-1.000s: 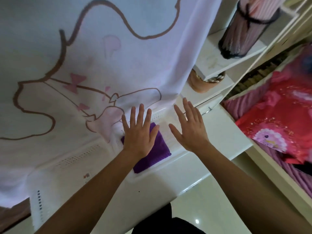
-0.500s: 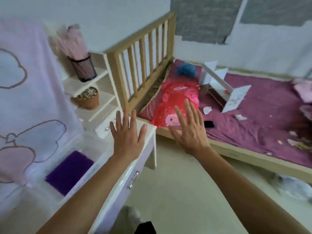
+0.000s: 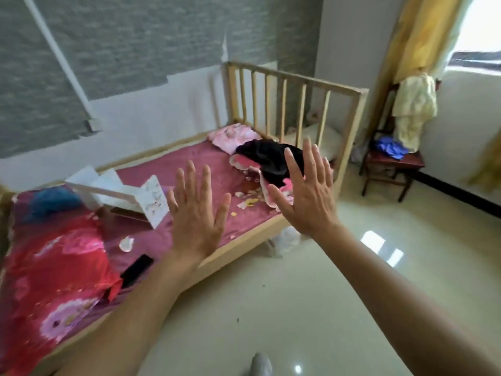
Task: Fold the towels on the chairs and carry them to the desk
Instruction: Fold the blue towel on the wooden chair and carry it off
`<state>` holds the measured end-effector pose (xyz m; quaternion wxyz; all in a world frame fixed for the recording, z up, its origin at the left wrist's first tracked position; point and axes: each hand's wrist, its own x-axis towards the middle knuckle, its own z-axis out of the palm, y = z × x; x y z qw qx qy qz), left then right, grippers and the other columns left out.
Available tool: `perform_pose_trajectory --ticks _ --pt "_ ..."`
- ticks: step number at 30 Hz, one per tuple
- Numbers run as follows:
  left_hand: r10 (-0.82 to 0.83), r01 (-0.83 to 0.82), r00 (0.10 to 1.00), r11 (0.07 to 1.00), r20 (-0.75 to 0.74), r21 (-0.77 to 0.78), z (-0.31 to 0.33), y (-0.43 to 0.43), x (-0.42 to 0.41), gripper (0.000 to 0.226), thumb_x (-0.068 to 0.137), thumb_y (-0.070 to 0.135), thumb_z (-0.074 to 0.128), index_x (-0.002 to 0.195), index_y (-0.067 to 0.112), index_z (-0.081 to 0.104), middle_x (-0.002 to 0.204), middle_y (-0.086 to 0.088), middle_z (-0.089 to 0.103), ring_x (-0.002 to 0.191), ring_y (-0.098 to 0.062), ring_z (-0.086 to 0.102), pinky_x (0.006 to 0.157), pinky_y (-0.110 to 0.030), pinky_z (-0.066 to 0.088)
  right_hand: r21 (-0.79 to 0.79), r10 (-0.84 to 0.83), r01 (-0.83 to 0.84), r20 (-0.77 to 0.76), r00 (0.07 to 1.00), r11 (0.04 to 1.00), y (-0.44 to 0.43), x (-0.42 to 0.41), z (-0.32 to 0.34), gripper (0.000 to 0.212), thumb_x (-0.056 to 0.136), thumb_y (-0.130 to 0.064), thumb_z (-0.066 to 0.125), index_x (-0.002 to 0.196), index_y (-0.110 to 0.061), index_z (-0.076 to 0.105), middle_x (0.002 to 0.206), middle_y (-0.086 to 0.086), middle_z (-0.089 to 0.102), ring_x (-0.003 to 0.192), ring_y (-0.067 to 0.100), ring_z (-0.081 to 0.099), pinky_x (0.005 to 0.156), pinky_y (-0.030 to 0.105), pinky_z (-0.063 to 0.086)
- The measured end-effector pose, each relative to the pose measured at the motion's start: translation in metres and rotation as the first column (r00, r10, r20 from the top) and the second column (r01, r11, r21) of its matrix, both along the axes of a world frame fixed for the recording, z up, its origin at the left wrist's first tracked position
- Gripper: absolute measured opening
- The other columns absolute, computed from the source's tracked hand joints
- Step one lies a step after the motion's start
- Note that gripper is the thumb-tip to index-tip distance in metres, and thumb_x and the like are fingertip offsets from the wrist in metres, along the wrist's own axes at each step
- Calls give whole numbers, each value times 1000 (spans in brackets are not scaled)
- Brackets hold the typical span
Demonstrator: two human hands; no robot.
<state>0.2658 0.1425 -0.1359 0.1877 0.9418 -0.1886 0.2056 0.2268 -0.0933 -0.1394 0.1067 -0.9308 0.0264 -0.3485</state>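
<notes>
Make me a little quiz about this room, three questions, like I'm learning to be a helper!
1. True or false: the left hand and the right hand each grip a towel.
2. What hangs over the back of the chair? A) a pale yellow cloth B) a black phone C) a red pillow
3. Fill in: the blue cloth lies on the chair's ____.

Key: 1. False, both hands are spread open and empty. 2. A. 3. seat.
</notes>
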Motion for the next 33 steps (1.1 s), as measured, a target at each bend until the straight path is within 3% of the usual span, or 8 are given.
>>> perform_pose_trajectory --ticks 4,10,14,18,25,33 --pt "-191 190 981 981 27 39 -11 -101 63 70 100 58 14 156 24 -10 163 -3 -21 150 -24 -17 120 -58 2 -52 -180 177 -59 982 983 -97 23 -13 77 96 -62 42 157 -19 25 166 16 2 154 32 1 123 54 10" --pt "-420 418 907 907 24 58 2 -242 156 74 98 62 9 157 18 12 165 -9 -1 152 -28 -3 118 -57 3 -93 -427 420 -73 901 903 -216 63 4 77 97 -65 34 157 -18 25 166 15 3 154 32 4 124 51 8" --pt "-504 506 862 860 -50 65 -15 -330 200 70 100 58 17 157 18 10 165 -7 -5 152 -25 -8 120 -57 4 -63 -557 553 -105 824 830 -286 68 -10 75 97 -62 39 157 -19 24 166 15 2 154 32 5 124 49 9" --pt "-600 607 794 787 -96 108 -34 -426 214 73 98 60 12 158 19 9 165 -7 -8 152 -25 -9 119 -56 2 -80 -655 650 -132 744 756 -359 57 -33 77 96 -61 38 158 -18 22 166 16 1 153 33 6 123 49 10" --pt "-674 686 727 700 -132 201 -61 -623 251 74 97 62 12 158 21 4 164 -5 -15 151 -24 -14 120 -54 -1 29 -717 733 -188 672 679 -541 84 -72 78 95 -62 36 157 -18 23 166 17 2 152 35 8 121 53 13" --pt "-655 657 751 733 -80 176 -31 -798 316 74 96 63 13 158 23 5 164 -2 -15 151 -22 -13 119 -50 -5 71 -684 715 -237 690 696 -729 164 -53 79 93 -63 35 156 -16 27 165 18 7 151 37 13 120 55 14"
